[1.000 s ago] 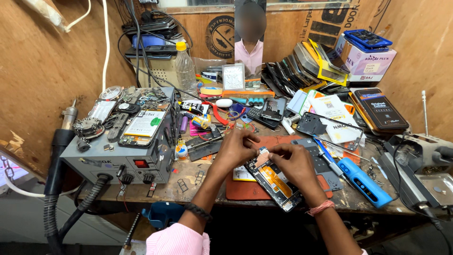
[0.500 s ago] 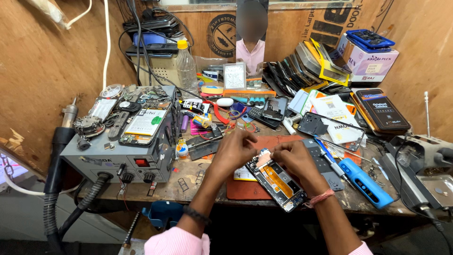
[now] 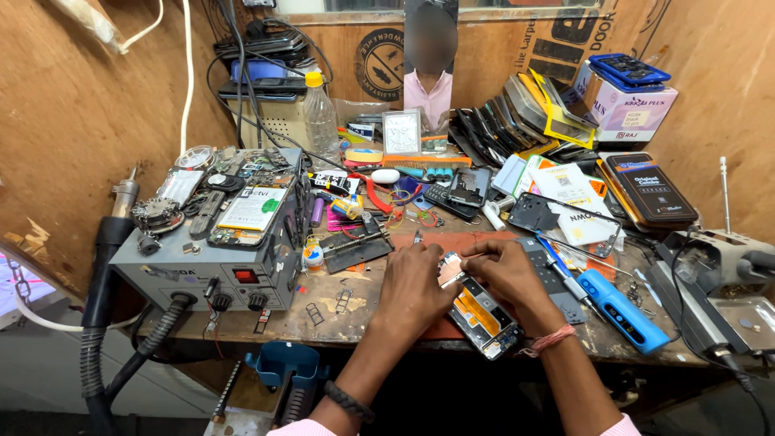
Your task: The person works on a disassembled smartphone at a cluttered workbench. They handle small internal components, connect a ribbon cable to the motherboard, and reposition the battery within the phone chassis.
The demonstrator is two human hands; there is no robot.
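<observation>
An opened smartphone (image 3: 483, 313) with its back off lies on a reddish mat (image 3: 452, 242) near the front edge of the workbench, its yellow battery showing. My left hand (image 3: 413, 284) rests on the phone's upper left end, fingers curled against it. My right hand (image 3: 507, 271) pinches a thin metal tool (image 3: 457, 274), likely tweezers, with its tip at the phone's top end. Both hands meet over that end and hide the parts beneath.
A grey rework station (image 3: 216, 258) with knobs and hoses stands at the left, phone parts piled on top. A blue electric screwdriver (image 3: 620, 307) lies to the right. Phone frames, boxes, a plastic bottle (image 3: 320, 113) and small tools crowd the back. A person stands behind the bench.
Both hands have shifted slightly toward the bench's front edge with the phone. The grip and the tool's place at the phone's top end look the same.
</observation>
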